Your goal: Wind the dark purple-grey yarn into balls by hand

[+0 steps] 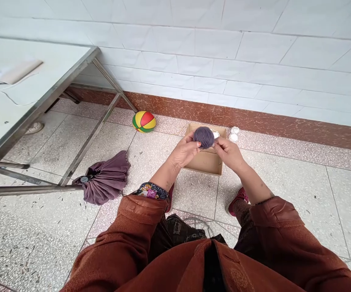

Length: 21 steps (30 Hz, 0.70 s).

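A dark purple-grey ball of yarn [203, 137] is held up in front of me, above a cardboard box. My left hand [188, 150] grips it from the left, thumb along its near side. At its lower right edge, the fingers of my right hand [228, 153] are pinched together on the yarn; whether they hold a loose strand I cannot make out. The shallow brown box [204, 163] stands open on the floor below, partly covered by my hands. Something white [216, 133] shows just behind the yarn ball, in the box's far part.
Two small white balls [233, 134] lie on the floor right of the box. A colourful ball [144, 121] rests near the wall. A folded purple umbrella [108, 178] lies beside the metal-legged table [62, 65] on the left. The tiled wall [212, 52] stands behind.
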Motion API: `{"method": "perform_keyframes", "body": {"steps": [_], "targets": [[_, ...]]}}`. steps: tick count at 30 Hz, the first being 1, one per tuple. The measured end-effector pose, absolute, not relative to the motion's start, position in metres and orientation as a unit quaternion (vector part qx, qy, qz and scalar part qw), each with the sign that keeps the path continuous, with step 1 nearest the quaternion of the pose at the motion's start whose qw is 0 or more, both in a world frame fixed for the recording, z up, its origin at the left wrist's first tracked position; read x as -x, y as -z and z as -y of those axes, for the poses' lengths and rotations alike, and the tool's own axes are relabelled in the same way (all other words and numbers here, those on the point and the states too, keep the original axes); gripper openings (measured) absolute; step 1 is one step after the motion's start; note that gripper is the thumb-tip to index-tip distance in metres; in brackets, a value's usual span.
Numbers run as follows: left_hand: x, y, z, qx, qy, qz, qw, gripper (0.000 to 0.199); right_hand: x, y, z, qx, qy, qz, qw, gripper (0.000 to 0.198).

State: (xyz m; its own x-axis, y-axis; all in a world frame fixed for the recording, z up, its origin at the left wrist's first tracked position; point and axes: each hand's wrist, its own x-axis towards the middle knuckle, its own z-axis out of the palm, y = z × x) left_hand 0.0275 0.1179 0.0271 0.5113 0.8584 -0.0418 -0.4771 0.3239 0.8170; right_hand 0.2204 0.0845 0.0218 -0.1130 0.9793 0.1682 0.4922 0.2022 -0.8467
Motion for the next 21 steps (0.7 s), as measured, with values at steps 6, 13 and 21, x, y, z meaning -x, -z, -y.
{"method": "perform_keyframes", "body": {"steps": [6,13,21], "targets": [[-0.03,-0.017,-0.124,-0.427,-0.473,-0.379,0.672,0.058,-0.207,-0.039,-0.07,0.447,-0.423,0.71,0.34,0.026],[-0.029,-0.019,-0.117,-0.531,-0.356,-0.396,0.659,0.065,-0.224,-0.039,-0.077,0.495,-0.405,0.61,0.468,0.024],[-0.026,-0.029,-0.107,-0.472,-0.327,-0.207,0.793,0.079,-0.225,-0.021,-0.087,0.573,-0.368,0.57,0.461,0.027]]}}
